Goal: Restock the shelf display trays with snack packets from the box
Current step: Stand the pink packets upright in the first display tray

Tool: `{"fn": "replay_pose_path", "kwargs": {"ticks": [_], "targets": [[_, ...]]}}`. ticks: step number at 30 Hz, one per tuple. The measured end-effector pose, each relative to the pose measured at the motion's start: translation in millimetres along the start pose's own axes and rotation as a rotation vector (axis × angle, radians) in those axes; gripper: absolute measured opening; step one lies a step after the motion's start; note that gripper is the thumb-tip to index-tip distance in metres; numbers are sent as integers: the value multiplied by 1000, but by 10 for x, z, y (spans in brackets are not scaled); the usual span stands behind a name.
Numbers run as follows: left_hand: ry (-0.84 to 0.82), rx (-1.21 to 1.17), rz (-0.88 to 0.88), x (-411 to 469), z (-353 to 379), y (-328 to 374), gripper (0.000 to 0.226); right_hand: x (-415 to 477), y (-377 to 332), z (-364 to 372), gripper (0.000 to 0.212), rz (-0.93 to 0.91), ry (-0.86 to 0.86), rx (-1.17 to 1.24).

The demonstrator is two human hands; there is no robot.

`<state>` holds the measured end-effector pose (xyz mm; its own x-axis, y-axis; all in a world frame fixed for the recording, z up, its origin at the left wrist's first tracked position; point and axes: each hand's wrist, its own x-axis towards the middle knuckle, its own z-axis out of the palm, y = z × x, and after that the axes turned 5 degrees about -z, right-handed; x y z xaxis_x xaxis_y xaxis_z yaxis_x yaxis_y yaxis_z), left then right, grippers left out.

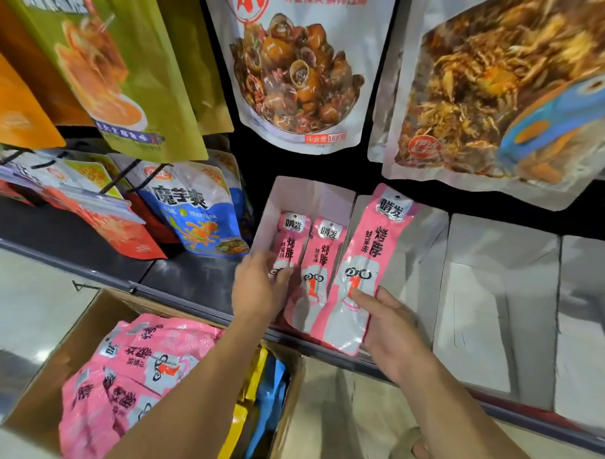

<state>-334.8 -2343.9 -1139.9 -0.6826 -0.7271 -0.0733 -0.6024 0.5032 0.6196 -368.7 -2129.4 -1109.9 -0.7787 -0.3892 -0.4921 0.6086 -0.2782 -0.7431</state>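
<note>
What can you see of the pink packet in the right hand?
The pink packet is long, flat, glossy, like plastic film, with a grey top label, black characters and a grey cartoon panel below. It leans over a white tray, and the right hand pinches its lower end, thumb on the front.

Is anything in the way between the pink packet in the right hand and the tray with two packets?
Nothing visible blocks it. The held packet in the right hand is at the right wall of the tray. The left hand rests on the left of two tray packets, which fill most of the width.
</note>
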Motion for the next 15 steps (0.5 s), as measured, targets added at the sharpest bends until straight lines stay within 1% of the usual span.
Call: {"fn": "replay_pose_path", "kwargs": {"ticks": [1,2,3,4,5,7,8,11,13,15], "targets": [[103,17,23,-5,-88,-40,34,28,34,63,31,-15,-13,6],[169,18,8,19,-143,-127,32,60,69,129,32,-29,-30,12],[184,17,-59,58,-175,-236,32,85,96,205,32,-36,-45,11],[160,4,-136,102,-208,-341,33,112,123,287,32,-37,-59,-1],[87,-58,-214,158,-233,-454,36,141,152,366,31,-33,-73,-24],[-91,-281,-308,210,-283,-601,34,226,231,510,30,-21,-91,-85],[-150,-367,-333,210,-307,-625,32,290,281,576,30,-17,-88,-118],[-212,-471,-347,259,-325,-678,26,493,407,761,25,-33,-38,-229],[-243,-495,-366,285,-347,-685,26,602,439,883,16,-33,-1,-322],[-265,-505,-369,316,-351,-709,27,746,469,980,12,-18,34,-399]]}}
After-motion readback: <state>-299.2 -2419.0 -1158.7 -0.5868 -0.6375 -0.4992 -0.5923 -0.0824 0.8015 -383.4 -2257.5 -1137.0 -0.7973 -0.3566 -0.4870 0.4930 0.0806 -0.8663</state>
